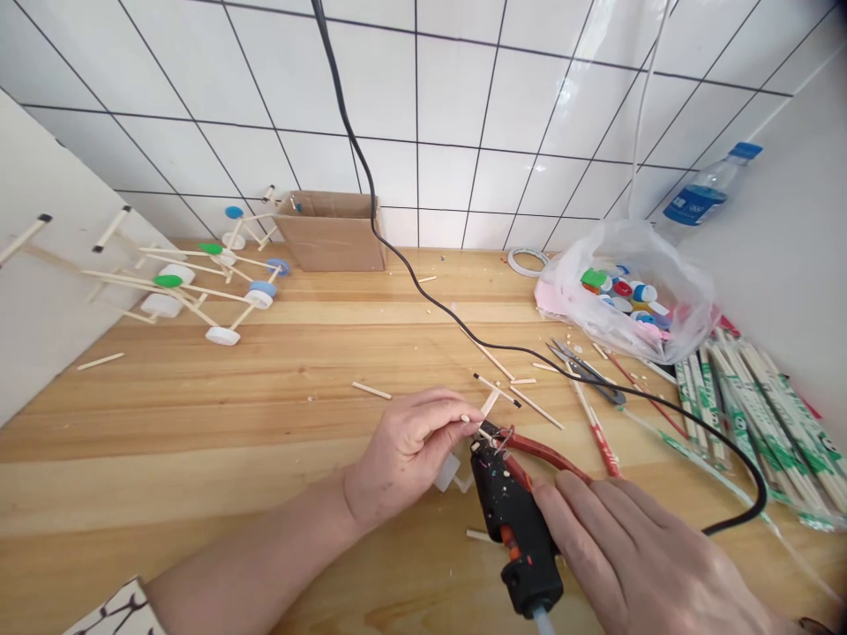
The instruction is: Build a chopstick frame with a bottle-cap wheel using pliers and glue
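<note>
My left hand (pixel 416 445) is closed in a pinch on a thin wooden stick (pixel 486 434), whose end shows at the fingertips. My right hand (pixel 628 542) is closed around the red handles of a pair of pliers (pixel 546 448); the jaws are by the stick, partly hidden. Between the hands lies a black glue gun (pixel 513 507) with glue specks on it and a glue stick in its rear. Just beyond the fingers is a small T-shaped stick piece (pixel 498 391) with black ends. Under my left hand a whitish translucent piece (pixel 447 473) partly shows.
Wheeled stick frames (pixel 191 287) with bottle-cap wheels stand at left, beside a cardboard box (pixel 334 238). At right are a plastic bag of caps (pixel 625 295), scissors (pixel 592 375), packaged chopsticks (pixel 768 414) and a bottle (pixel 708 190). A black cable (pixel 463 331) crosses the table; a tape roll (pixel 528 261) lies behind.
</note>
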Demonstrator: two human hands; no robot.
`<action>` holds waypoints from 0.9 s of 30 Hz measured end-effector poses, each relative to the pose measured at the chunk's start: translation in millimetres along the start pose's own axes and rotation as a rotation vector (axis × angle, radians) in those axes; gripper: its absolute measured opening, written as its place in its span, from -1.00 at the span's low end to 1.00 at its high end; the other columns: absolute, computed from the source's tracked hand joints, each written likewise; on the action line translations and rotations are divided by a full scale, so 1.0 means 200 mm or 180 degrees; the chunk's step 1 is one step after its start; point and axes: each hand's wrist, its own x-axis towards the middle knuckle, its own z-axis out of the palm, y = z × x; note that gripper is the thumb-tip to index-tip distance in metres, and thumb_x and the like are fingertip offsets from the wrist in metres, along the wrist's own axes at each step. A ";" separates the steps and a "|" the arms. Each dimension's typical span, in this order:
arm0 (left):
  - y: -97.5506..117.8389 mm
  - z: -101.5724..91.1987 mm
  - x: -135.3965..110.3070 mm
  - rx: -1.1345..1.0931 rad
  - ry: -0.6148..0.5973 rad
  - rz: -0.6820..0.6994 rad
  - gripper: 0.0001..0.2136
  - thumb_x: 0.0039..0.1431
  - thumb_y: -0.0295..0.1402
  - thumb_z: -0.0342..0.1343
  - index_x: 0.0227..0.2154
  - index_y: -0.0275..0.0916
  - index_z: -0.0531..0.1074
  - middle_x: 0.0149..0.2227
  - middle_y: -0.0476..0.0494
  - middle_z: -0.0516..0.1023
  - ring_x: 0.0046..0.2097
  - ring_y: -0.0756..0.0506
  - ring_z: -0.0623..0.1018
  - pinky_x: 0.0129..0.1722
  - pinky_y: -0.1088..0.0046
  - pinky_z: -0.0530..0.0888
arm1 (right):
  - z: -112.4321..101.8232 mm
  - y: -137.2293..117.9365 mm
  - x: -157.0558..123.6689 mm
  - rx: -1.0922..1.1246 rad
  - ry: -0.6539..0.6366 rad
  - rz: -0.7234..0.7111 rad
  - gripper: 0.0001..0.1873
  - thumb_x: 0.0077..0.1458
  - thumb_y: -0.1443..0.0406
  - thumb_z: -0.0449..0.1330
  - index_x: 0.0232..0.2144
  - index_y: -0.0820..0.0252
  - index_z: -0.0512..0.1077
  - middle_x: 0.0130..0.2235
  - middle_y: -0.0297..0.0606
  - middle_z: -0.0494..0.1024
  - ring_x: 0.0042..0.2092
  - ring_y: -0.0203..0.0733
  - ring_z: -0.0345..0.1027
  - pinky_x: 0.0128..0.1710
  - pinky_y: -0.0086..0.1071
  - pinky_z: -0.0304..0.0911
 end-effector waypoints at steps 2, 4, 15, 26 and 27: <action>0.00 0.00 0.00 -0.0010 -0.0006 -0.0005 -0.88 0.17 -0.54 0.09 -0.33 -0.29 0.52 -0.36 -0.16 0.58 -0.30 -0.01 0.56 -0.27 0.53 0.51 | 0.01 -0.01 -0.01 -0.0061 -0.0083 -0.0034 -0.57 0.17 0.50 -0.19 -0.07 0.41 0.39 -0.18 0.03 0.59 -0.30 -0.05 0.49 -0.32 -0.23 0.37; 0.00 0.00 0.00 -0.0013 -0.0010 -0.0003 -0.89 0.17 -0.54 0.09 -0.34 -0.30 0.52 -0.36 -0.16 0.58 -0.30 -0.01 0.56 -0.27 0.53 0.51 | 0.01 -0.01 -0.01 -0.0095 -0.0149 -0.0082 -0.58 0.16 0.50 -0.17 -0.05 0.43 0.38 -0.19 0.03 0.59 -0.30 -0.05 0.49 -0.32 -0.23 0.36; 0.00 0.00 0.01 0.0025 -0.0024 0.0057 -0.88 0.16 -0.56 0.09 -0.33 -0.31 0.51 -0.36 -0.17 0.59 -0.31 -0.01 0.57 -0.28 0.54 0.51 | -0.01 -0.02 -0.01 -0.0215 -0.0069 -0.0081 -0.64 0.15 0.50 -0.10 -0.12 0.37 0.43 -0.27 -0.05 0.61 -0.33 -0.06 0.50 -0.31 -0.23 0.36; 0.00 0.00 0.01 0.0019 0.0016 0.0078 -0.88 0.17 -0.55 0.08 -0.33 -0.29 0.51 -0.36 -0.16 0.59 -0.31 -0.01 0.57 -0.29 0.53 0.51 | -0.03 0.02 0.03 0.0118 0.0155 0.0136 -0.56 0.17 0.52 -0.24 -0.20 0.38 0.42 -0.42 -0.12 0.58 -0.48 -0.18 0.43 -0.48 -0.34 0.32; 0.00 0.00 0.01 0.0010 0.0007 0.0080 -0.88 0.17 -0.55 0.08 -0.34 -0.29 0.51 -0.36 -0.17 0.59 -0.30 -0.01 0.57 -0.28 0.54 0.51 | -0.03 0.03 0.03 0.0198 0.0182 0.0188 -0.57 0.17 0.52 -0.24 -0.20 0.39 0.41 -0.44 -0.13 0.57 -0.49 -0.18 0.42 -0.50 -0.35 0.31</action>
